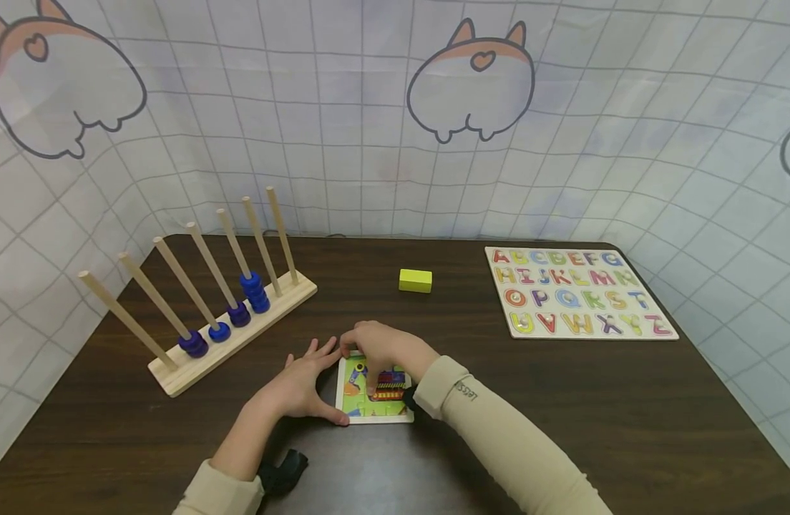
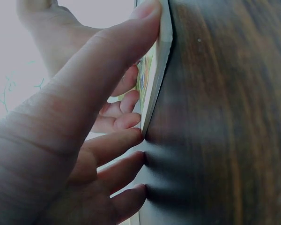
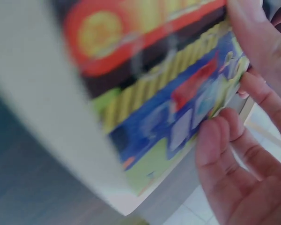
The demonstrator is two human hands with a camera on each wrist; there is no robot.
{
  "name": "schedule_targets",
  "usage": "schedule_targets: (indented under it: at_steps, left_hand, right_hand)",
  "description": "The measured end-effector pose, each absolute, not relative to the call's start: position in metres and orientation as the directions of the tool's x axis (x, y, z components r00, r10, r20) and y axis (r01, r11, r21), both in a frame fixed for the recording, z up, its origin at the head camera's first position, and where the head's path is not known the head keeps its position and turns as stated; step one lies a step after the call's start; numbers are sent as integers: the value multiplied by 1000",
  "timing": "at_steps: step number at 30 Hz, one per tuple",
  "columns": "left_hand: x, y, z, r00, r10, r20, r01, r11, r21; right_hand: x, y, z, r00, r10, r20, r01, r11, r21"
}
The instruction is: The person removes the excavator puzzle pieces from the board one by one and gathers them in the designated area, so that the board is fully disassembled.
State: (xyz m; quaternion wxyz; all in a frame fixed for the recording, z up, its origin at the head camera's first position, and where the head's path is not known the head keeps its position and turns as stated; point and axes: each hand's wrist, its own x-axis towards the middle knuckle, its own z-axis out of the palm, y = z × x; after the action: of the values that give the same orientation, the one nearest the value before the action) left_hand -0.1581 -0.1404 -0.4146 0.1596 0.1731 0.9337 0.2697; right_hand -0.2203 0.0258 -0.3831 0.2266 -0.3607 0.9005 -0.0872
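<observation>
A small framed jigsaw puzzle (image 1: 388,409) with a colourful vehicle picture lies on the dark table. My left hand (image 1: 303,387) spreads along its left side, thumb at the near corner and index finger at the far corner, the other fingers reaching to the table. From above, my right hand (image 1: 383,348) covers the far part of the puzzle. In the right wrist view its bent fingers (image 3: 213,140) hold the edge while the thumb (image 3: 257,37) lies on the picture (image 3: 178,93). The hand and sleeve hide part of the picture.
A wooden peg rack (image 1: 247,336) with blue and purple rings stands to the left. Behind the puzzle sits a yellow block (image 1: 416,281). An alphabet board (image 1: 582,293) lies at the right. A curtain (image 1: 369,179) with a grid pattern hangs along the table's back edge.
</observation>
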Motion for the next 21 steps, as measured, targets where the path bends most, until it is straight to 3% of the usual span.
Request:
schedule_targets:
  at_steps: [21]
  left_hand:
    - [-157, -140, -413, -888, 416, -197, 239, 784, 573]
  right_hand:
    - [-222, 21, -383, -631, -686, -362, -596, 728, -339]
